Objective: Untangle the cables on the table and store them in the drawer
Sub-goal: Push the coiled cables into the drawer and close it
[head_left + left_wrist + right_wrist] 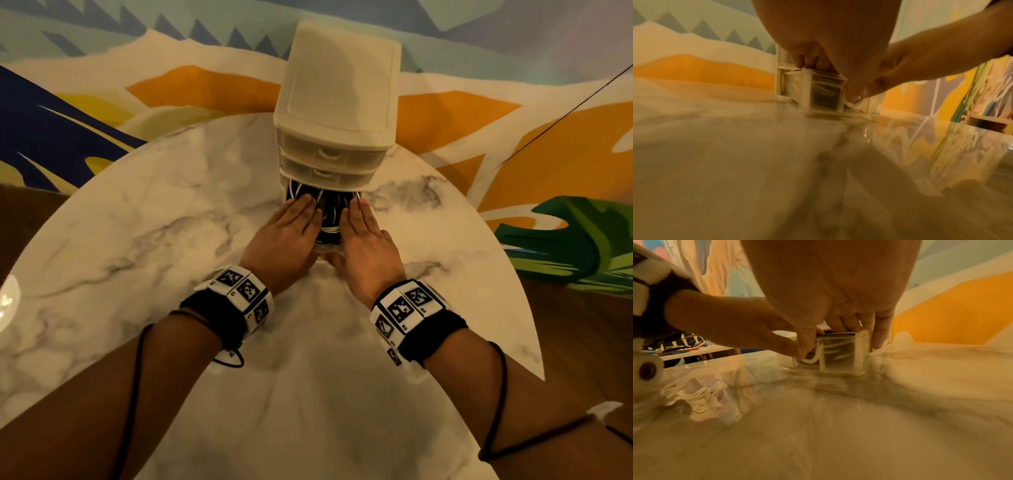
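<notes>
A white plastic drawer unit [339,102] stands at the far side of the marble table [171,205]. Its bottom drawer [840,363] is pulled out towards me and holds black and white cables [330,216]. My left hand [294,222] and right hand [363,229] lie flat side by side over the drawer, straight fingers pressing down on the cables. Both thumbs reach down to the curved white handle [812,359] on the drawer front. Through the clear drawer wall [825,94] the cables show as dark and light strands. The hands hide most of the drawer's contents.
The two upper drawers [329,157] are closed. The round table's edge [496,260] curves close on the right, with wooden floor and a painted wall beyond. A thin black line [565,116] runs across the wall at the upper right.
</notes>
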{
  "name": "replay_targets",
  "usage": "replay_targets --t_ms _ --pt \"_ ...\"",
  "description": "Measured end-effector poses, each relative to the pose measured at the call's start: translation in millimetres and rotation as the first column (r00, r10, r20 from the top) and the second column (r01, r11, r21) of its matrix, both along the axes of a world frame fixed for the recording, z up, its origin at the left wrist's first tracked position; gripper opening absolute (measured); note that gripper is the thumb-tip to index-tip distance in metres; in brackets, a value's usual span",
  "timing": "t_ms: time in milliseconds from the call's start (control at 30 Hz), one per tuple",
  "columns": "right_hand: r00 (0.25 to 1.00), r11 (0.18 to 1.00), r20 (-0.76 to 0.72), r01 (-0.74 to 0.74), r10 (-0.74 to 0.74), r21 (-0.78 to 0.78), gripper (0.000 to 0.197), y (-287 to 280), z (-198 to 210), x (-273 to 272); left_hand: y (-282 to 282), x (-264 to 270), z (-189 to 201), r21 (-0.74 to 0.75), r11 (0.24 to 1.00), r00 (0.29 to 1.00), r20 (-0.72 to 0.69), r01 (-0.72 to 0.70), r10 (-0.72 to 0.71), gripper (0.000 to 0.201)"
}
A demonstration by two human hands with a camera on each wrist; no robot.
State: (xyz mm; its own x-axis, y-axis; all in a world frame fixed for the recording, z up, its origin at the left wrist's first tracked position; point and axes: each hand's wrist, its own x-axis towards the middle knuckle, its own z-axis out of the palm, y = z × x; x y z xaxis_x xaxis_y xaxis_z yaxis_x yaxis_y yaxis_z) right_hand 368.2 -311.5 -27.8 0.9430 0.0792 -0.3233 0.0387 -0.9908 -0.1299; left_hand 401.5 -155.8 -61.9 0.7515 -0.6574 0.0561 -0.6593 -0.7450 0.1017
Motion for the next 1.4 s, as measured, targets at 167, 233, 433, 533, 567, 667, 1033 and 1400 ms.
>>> replay_targets --t_ms 167,233,433,533,567,667,1033,1400 --pt "0.999 1.0 0.036 0.015 -0.015 0.022 0.075 0 5 5 0 10 6 -0.014 0.996 0.996 0.011 0.085 -0.085 0.055" --pt "0.998 1.0 0.058 0.016 -0.017 0.014 0.072 1 5 6 4 14 4 -0.023 0.993 0.993 0.01 0.117 -0.117 0.058" --pt "0.997 0.998 0.065 0.044 -0.048 0.053 0.076 3 2 9 10 11 4 -0.062 0.998 0.998 -0.051 -0.034 0.031 0.07" --pt "0.99 0.992 0.101 0.084 -0.094 0.099 0.078 3 0 3 8 8 0 -0.106 0.991 0.991 -0.109 -0.085 0.074 0.074" --pt "0.988 0.989 0.107 0.097 -0.109 0.11 0.077 3 -1 0 9 9 0 -0.107 0.991 0.99 -0.117 -0.086 0.074 0.074" --pt "0.991 0.989 0.082 0.098 -0.108 0.109 0.076 7 -1 -1 14 19 4 -0.079 0.997 0.993 -0.116 -0.026 0.017 0.07" --pt "0.989 0.994 0.119 0.075 -0.084 0.081 0.074 4 -8 19 17 24 10 -0.112 0.993 0.998 -0.055 -0.027 0.021 0.059" --pt "0.942 0.945 0.291 0.069 -0.168 0.321 0.035 -6 -22 12 21 25 18 -0.126 0.981 0.983 -0.131 -0.147 0.13 0.052"
